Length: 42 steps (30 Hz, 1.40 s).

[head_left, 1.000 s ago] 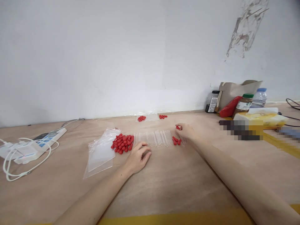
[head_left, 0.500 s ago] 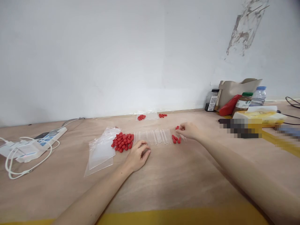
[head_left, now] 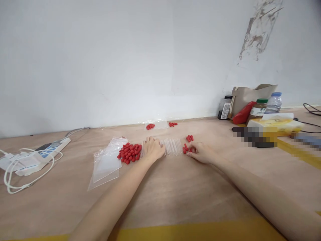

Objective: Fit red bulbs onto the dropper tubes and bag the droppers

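Observation:
My left hand [head_left: 153,149] lies palm down over the left part of a row of clear thin tubes [head_left: 173,147], fingers stretched across them and apart. Just left of it is a heap of red rubber bulbs [head_left: 129,152]. My right hand [head_left: 202,153] is at the right end of the row, thumb and forefinger curled around a red rubber bulb [head_left: 191,150], partly hidden by the fingers. Another red bulb [head_left: 185,147] lies beside those fingertips. Beyond this hand a few more red bulbs [head_left: 190,138] lie together.
Clear plastic bags [head_left: 106,167] lie left of the heap. By the wall, another clear bag [head_left: 160,125] lies with small red bulb groups. A power strip [head_left: 42,157] with white cables is at left. Bottles, a grey bag [head_left: 247,100] and a tissue pack [head_left: 276,125] stand at right.
My left hand has moved forward and right from beside the heap onto the tubes. My right hand has come back toward me, from the farther red bulbs to the nearer ones.

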Available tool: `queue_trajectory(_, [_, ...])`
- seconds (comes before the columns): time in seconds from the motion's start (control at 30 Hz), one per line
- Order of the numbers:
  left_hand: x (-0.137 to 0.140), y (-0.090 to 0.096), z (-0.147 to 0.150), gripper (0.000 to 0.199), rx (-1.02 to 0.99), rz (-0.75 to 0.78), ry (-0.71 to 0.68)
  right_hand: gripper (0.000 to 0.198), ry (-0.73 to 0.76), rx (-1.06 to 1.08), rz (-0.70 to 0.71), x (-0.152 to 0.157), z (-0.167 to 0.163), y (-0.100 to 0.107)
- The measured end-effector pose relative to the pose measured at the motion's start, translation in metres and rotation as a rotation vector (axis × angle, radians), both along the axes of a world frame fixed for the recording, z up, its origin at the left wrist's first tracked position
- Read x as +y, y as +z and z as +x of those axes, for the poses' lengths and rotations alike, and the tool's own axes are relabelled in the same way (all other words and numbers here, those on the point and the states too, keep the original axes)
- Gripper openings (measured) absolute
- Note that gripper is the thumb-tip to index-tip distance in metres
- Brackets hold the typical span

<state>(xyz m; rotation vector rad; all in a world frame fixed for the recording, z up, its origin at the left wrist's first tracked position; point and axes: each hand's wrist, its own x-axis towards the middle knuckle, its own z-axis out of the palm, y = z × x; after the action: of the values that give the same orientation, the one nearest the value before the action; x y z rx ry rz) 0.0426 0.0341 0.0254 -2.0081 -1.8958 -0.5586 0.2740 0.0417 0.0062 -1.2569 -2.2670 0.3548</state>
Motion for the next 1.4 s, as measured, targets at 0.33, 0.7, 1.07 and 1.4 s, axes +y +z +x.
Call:
queue_trajectory(0.33, [0.027,-0.004,0.016,0.027,-0.004,-0.088,0.156,0.011,-0.122,0.03,0.035,0.001,0.0,-0.005])
queue_trajectory(0.7, [-0.008,0.016,-0.008,0.022,0.025,0.0,-0.124,0.029,-0.127,0.263,0.066,-0.003,-0.007,-0.003])
queue_trajectory(1.07, [-0.057,-0.014,-0.054,0.023,0.074,0.104,-0.618,0.019,0.214,0.294,0.087,-0.029,-0.053,0.004])
queue_trajectory(1.4, [-0.058,-0.026,-0.045,0.021,-0.059,0.097,-0.632,0.012,0.292,0.431,0.128,-0.039,-0.063,-0.01])
